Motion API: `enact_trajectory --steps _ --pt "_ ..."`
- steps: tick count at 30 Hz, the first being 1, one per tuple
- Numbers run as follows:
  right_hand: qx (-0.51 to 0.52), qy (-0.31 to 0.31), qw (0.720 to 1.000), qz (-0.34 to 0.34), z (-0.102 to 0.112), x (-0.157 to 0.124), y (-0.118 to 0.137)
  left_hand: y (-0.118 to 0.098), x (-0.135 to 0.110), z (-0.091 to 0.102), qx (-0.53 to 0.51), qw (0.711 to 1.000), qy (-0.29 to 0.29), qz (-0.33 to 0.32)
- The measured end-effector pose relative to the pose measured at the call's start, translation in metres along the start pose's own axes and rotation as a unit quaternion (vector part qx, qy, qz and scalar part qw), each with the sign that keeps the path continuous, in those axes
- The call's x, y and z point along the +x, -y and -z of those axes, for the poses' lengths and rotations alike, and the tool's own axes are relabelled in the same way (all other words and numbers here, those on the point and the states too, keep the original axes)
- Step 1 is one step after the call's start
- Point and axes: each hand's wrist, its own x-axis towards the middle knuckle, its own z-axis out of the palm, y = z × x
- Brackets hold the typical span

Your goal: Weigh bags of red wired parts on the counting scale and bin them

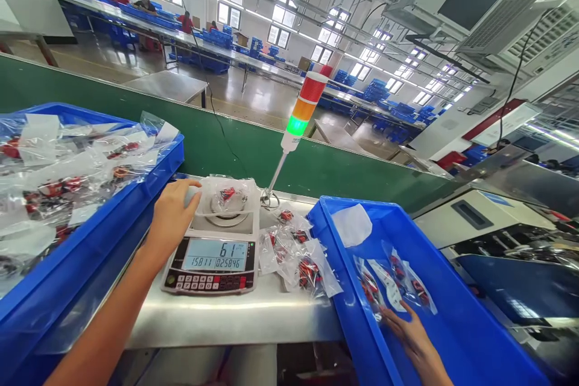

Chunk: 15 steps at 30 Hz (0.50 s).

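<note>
My left hand (174,217) rests at the left edge of a digital counting scale (212,262), fingers curled near its pan; whether it grips anything is unclear. A clear bag with red parts (228,196) lies on the pan. The display reads 61. My right hand (409,332) lies flat, fingers stretched out, inside the blue bin on the right (456,313), touching small bags of red parts (391,283) on its floor. A white bag (353,224) lies at that bin's far end.
A blue bin (149,184) heaped with bagged parts stands at left. Several loose bags (296,253) lie on the steel table beside the scale. A signal tower (301,111) glows green behind it. A green conveyor (226,145) runs across; a machine (497,223) sits right.
</note>
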Motion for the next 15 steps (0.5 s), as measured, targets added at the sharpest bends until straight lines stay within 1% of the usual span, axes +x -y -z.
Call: enact_trajectory --steps 2,4,5,7,8,10,12,13,15 --pt "0.023 -0.003 0.999 -0.044 0.011 -0.013 0.003 -0.001 0.013 -0.01 0.017 1.0 0.009 0.0" --pt "-0.003 -0.014 0.999 -0.043 0.026 -0.031 0.011 -0.002 0.028 -0.021 0.025 1.0 0.015 0.004" --pt "-0.039 -0.028 0.998 -0.027 0.034 -0.041 0.016 -0.002 0.036 -0.027 0.025 1.0 0.015 0.008" --pt "-0.14 -0.066 0.987 0.033 0.048 -0.064 0.033 -0.003 0.05 -0.038 0.023 0.999 0.015 0.018" --pt "-0.193 -0.087 0.974 0.078 0.053 -0.076 0.043 -0.003 0.056 -0.043 0.021 0.999 0.016 0.022" --pt "-0.275 -0.129 0.936 0.177 0.06 -0.101 0.068 -0.004 0.065 -0.05 0.011 0.999 0.019 0.026" --pt "-0.315 -0.174 0.897 0.257 0.06 -0.124 0.096 -0.007 0.07 -0.053 -0.003 0.999 0.021 0.027" --pt "-0.323 -0.196 0.883 0.278 0.058 -0.135 0.111 -0.01 0.071 -0.052 -0.013 0.999 0.02 0.026" --pt "-0.326 -0.232 0.868 0.293 0.048 -0.152 0.139 -0.018 0.071 -0.046 -0.037 0.999 0.005 0.024"
